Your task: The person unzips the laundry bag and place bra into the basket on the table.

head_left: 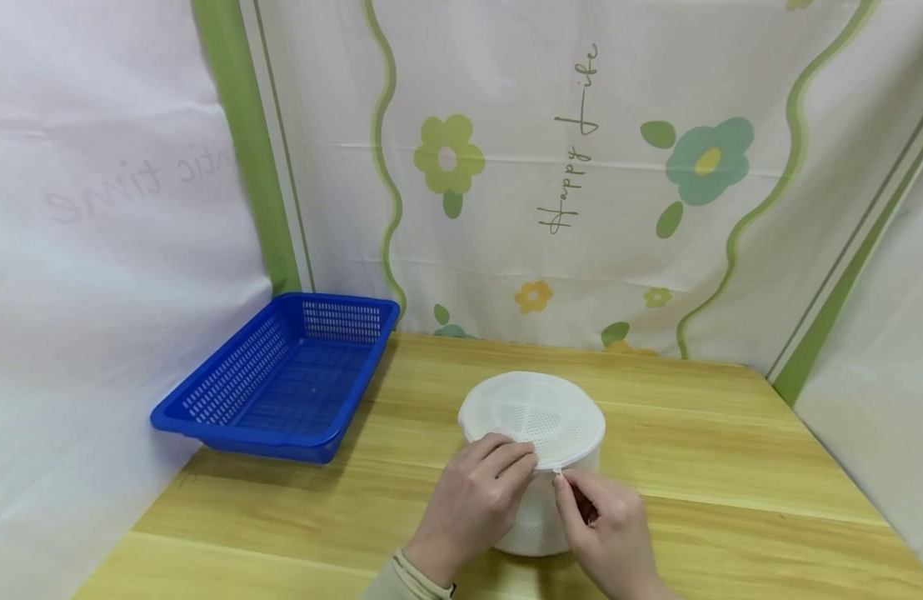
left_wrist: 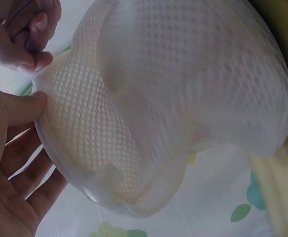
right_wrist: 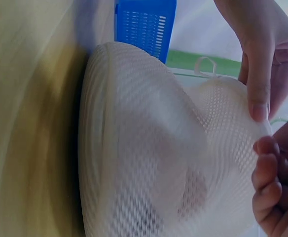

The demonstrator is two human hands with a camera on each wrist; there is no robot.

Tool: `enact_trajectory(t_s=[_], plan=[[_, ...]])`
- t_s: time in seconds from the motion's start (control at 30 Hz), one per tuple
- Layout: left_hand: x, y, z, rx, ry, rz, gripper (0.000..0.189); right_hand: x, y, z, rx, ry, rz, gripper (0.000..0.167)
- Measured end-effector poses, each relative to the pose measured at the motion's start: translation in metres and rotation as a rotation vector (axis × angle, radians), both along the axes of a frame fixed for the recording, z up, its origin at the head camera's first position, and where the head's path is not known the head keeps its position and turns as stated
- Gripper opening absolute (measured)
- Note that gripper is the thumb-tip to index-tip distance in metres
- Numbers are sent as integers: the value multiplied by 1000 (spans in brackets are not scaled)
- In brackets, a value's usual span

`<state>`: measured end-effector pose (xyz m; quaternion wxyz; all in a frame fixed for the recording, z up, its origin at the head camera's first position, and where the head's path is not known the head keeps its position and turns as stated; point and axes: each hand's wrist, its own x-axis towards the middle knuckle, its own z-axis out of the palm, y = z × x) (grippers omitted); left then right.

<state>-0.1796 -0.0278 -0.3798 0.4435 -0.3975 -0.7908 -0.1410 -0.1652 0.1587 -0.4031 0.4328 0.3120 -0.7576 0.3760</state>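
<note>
A round white mesh laundry bag [head_left: 532, 408] stands upright on the table, its flat top closed over. My left hand [head_left: 472, 500] grips the near rim, thumb on the side wall and fingers on the top. Just right of it, my right hand [head_left: 611, 525] pinches a small white zipper pull [head_left: 557, 472] at the rim between thumb and forefinger. In the left wrist view the bag's mesh wall [left_wrist: 90, 123] bends inward below the left thumb. A white loop [right_wrist: 205, 66] sticks up from the rim in the right wrist view.
A blue plastic basket [head_left: 341, 425] with slotted sides sits at the back left of the wooden table [head_left: 731, 442]. Printed fabric curtains [head_left: 506, 75] hang behind and along both sides of the table.
</note>
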Motion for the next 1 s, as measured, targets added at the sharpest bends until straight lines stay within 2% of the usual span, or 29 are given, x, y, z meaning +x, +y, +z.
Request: enact_trajectory(t_s=[0.17, 0.43, 0.63, 0.77, 1.0], plan=[[1, 2, 0, 1, 25, -15, 24, 1, -3, -1, 2, 17, 64, 10], [1, 3, -1, 4, 55, -13, 29, 0, -6, 0, 3, 27, 63, 9], [2, 4, -1, -4, 52, -26, 25, 1, -6, -1, -3, -4, 66, 15], [2, 4, -1, -5, 31, -31, 11, 2, -5, -2, 2, -19, 68, 18], [2, 4, -3, 3, 3, -32, 8, 3, -6, -2, 8, 16, 34, 15]])
